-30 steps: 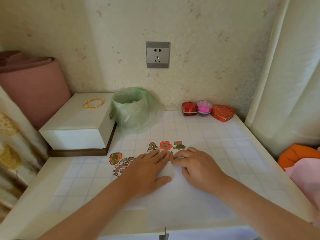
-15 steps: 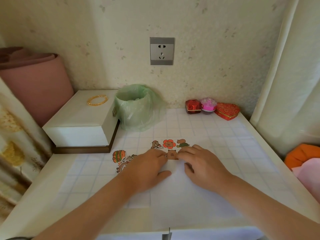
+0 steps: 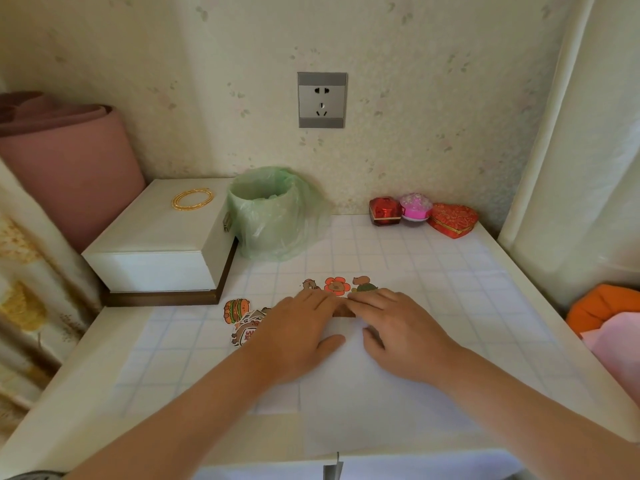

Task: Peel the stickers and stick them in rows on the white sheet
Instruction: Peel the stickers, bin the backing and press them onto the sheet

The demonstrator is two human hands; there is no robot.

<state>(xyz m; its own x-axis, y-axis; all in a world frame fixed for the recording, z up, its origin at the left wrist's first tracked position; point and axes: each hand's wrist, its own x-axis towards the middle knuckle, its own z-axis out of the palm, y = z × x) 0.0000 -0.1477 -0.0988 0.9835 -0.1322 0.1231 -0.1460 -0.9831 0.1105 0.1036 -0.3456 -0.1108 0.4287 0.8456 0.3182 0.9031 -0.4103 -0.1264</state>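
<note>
A white sheet (image 3: 349,386) lies on the gridded table in front of me. Three stickers sit in a row at its far edge: a small bear (image 3: 309,284), a red flower (image 3: 336,285) and a bear on green (image 3: 362,284). Just below them a brown sticker (image 3: 344,310) shows between my fingertips. My left hand (image 3: 294,337) lies flat on the sheet with straight fingers beside that sticker. My right hand (image 3: 398,327) also lies flat, fingertips pressing on it. A pile of loose stickers (image 3: 246,325), a burger sticker (image 3: 236,310) on top, lies left of my left hand.
A white box (image 3: 156,244) with a gold bangle (image 3: 192,199) stands at back left, next to a green-bagged bin (image 3: 273,216). Three small red and pink gift boxes (image 3: 419,213) line the wall. A pink roll (image 3: 69,161) stands at left, orange and pink cloth (image 3: 609,317) at right.
Both hands stay on the sheet around the brown sticker; the fingertips have closed in over it, hiding more of it. The camera view has shifted slightly.
</note>
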